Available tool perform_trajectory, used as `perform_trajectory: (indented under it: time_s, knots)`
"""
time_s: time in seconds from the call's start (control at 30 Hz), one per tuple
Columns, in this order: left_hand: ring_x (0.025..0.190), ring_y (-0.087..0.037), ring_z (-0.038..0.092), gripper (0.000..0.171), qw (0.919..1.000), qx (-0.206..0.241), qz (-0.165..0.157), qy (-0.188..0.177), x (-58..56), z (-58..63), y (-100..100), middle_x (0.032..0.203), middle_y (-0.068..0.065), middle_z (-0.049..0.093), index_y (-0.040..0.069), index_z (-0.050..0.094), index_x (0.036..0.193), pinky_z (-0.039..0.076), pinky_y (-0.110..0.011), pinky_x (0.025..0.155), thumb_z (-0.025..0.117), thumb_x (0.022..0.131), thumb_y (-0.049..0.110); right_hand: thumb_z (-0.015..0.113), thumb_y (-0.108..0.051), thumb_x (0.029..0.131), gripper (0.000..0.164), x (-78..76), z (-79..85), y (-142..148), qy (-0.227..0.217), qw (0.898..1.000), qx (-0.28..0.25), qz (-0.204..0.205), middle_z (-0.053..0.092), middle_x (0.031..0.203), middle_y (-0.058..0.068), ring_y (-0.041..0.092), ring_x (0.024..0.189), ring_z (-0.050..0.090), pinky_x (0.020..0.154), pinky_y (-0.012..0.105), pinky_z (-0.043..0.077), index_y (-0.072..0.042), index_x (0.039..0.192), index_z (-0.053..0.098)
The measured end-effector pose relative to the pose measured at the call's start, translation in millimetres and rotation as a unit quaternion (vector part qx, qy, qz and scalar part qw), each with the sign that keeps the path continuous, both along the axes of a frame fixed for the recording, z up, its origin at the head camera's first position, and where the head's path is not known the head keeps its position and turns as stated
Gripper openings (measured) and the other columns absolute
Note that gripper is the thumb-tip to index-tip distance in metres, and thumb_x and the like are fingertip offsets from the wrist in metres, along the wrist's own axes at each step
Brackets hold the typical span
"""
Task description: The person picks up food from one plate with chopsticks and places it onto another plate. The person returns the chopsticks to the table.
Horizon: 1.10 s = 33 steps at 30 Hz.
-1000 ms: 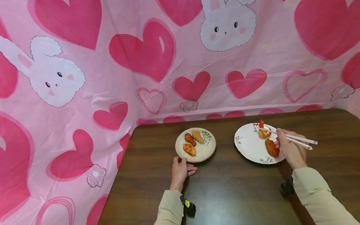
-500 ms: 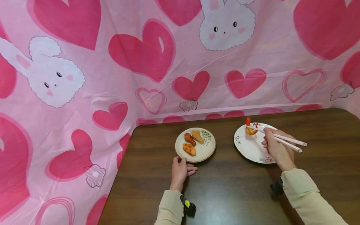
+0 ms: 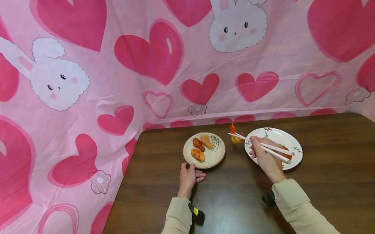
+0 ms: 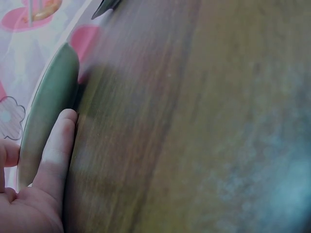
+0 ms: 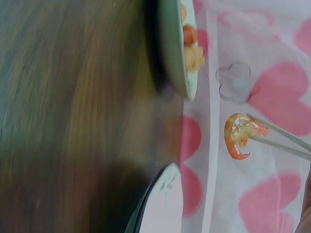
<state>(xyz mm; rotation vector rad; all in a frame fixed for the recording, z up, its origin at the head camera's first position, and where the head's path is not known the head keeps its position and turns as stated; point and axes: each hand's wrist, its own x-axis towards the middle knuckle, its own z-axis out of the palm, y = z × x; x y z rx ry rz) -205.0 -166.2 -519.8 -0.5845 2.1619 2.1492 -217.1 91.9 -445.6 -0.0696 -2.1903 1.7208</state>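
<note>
My right hand (image 3: pixel 267 162) holds a pair of pale chopsticks (image 3: pixel 272 151), their tips pinching a cooked shrimp (image 3: pixel 236 138). Off the table, the shrimp hangs in the gap between the two plates in the head view; the right wrist view shows its curled orange body (image 5: pixel 238 136) between the tips. My left hand (image 3: pixel 188 177) rests against the near rim of the small cream plate (image 3: pixel 217 158), fingers fairly straight along its outer side (image 4: pixel 56 92). On that plate lie a drumstick (image 3: pixel 198 144), a battered piece (image 3: pixel 206 142) and a browned oval piece (image 3: pixel 197 155).
On the right stands a larger white plate (image 3: pixel 256 135) with a floral print. A browned wing-like piece (image 3: pixel 285 149) on it is partly hidden by my right hand and the chopsticks. A pink heart-patterned cloth (image 3: pixel 155 60) rises behind the brown table (image 3: pixel 222 207).
My right hand has moved left with the chopsticks, carrying the shrimp from over the white plate to the gap between the plates. My left hand has stayed at the cream plate.
</note>
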Motion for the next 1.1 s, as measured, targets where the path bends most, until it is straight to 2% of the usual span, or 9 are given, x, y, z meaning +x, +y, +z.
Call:
perform_trajectory:
  time_s: [0.17,0.3,0.43,0.7,0.87,0.97,1.1]
  knots:
    - [0.067,-0.017,0.071,0.038,1.0000,0.001,0.000,0.004,-0.3,-0.2,-0.3,0.086,-0.017,0.070,0.001,0.032,0.134,0.062,-0.031,0.065,0.037,0.099,0.015,0.062,-0.028,0.094,0.030,1.6,-0.3,-18.5,0.020,0.998,-0.046,0.032,0.064,0.070,0.008,0.004,0.050,0.059,0.046,0.020,0.054,0.000,0.091,0.072]
    - [0.068,-0.018,0.071,0.039,1.0000,0.004,0.000,0.007,-0.8,-1.5,-1.1,0.086,-0.018,0.070,0.001,0.032,0.135,0.062,-0.031,0.065,0.037,0.099,0.015,0.064,-0.024,0.093,0.026,4.0,0.1,-31.9,0.014,0.997,-0.064,0.050,0.065,0.079,0.019,0.006,0.051,0.061,0.048,0.022,0.056,0.000,0.097,0.073]
    - [0.068,-0.018,0.072,0.039,0.9999,0.005,0.003,0.008,-1.6,-2.6,-1.2,0.086,-0.018,0.070,0.001,0.032,0.135,0.062,-0.031,0.065,0.037,0.099,0.015,0.064,-0.025,0.093,0.027,7.1,1.4,-42.7,0.000,0.996,-0.062,0.071,0.064,0.079,0.019,0.007,0.053,0.061,0.050,0.021,0.056,0.000,0.098,0.072]
    - [0.069,-0.019,0.072,0.038,1.0000,0.001,0.005,0.004,-1.7,-2.2,-0.8,0.085,-0.018,0.069,0.001,0.032,0.135,0.062,-0.032,0.065,0.037,0.100,0.016,0.062,-0.026,0.094,0.028,9.3,-7.1,-55.8,0.025,0.994,-0.046,0.096,0.062,0.074,0.015,0.007,0.052,0.060,0.047,0.022,0.055,0.001,0.095,0.072]
    - [0.069,-0.018,0.072,0.038,1.0000,0.002,0.002,0.008,-1.2,-1.2,-0.6,0.086,-0.020,0.070,0.001,0.032,0.135,0.062,-0.032,0.065,0.037,0.100,0.016,0.062,-0.026,0.094,0.029,11.2,-14.2,-61.4,0.000,0.994,-0.046,0.101,0.062,0.074,0.014,0.008,0.052,0.059,0.048,0.023,0.055,0.001,0.096,0.072]
    - [0.069,-0.018,0.072,0.039,1.0000,0.002,0.001,0.009,-1.0,-1.3,-0.7,0.087,-0.020,0.070,0.000,0.032,0.135,0.062,-0.032,0.066,0.037,0.100,0.016,0.061,-0.025,0.094,0.029,11.9,-18.8,-63.9,-0.018,0.993,-0.056,0.107,0.063,0.077,0.020,0.007,0.053,0.060,0.049,0.023,0.055,0.002,0.099,0.072]
    - [0.069,-0.018,0.072,0.038,0.9999,0.003,-0.001,0.012,-0.6,-1.6,-1.3,0.089,-0.021,0.070,0.000,0.033,0.135,0.062,-0.032,0.066,0.037,0.100,0.015,0.061,-0.026,0.094,0.031,11.2,-24.1,-66.8,-0.034,0.993,-0.050,0.106,0.064,0.078,0.022,0.007,0.053,0.060,0.048,0.022,0.054,0.002,0.100,0.071]
